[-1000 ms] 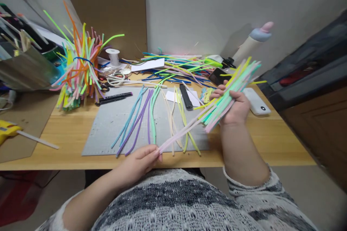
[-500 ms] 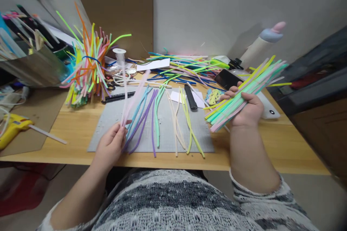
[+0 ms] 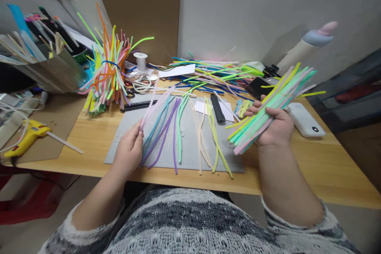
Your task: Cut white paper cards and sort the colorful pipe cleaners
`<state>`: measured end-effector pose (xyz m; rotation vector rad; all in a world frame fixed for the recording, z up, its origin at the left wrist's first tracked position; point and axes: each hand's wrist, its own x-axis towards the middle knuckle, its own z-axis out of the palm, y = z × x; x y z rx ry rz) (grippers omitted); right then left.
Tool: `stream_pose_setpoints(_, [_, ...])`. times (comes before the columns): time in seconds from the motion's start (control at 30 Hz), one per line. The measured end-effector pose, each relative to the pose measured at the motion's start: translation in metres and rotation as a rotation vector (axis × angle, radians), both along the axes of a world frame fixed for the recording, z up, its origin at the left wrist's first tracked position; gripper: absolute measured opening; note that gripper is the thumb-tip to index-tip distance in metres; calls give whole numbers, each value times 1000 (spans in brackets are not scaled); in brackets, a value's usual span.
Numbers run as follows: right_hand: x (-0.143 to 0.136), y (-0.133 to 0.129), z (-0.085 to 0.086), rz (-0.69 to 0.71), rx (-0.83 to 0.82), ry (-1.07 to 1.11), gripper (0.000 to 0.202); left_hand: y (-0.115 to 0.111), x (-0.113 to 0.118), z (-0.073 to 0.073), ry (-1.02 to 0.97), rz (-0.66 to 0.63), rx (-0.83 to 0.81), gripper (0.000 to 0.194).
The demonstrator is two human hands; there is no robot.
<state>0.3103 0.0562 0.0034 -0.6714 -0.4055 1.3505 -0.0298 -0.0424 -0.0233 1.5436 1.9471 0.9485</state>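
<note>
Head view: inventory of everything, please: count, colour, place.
Pipe cleaner bundle: many stems, yellow, green, pink, right hand
Separated pipe cleaners: several, pale pink, left hand
Sorted pipe cleaners: five groups, blue, purple, green, cream, yellow, cutting mat
Cutting mat: one, grey, table front
Tied bundle: one, multicolour, left rear
Pipe cleaner pile: one, mixed colours, rear
Markers: count unclear, black, mat's left rear
Spool: one, white, left rear
Pen holder: one, greyish, left
Glue gun: one, yellow, far left
Cardboard sheets: two, brown, wall and far left
Phone: one, black, right rear
Power bank: one, white, right
Clutter: count unclear, mixed, near spool
Table: one, tan, underneath
Left hand: one, bare, front left
Right hand: one, bare, front right
</note>
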Motion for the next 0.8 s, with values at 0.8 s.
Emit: stream_pose_setpoints(0.8, [-11,-5,-9,113,-109,-98,34,101,44,17,661,-376,-422,43])
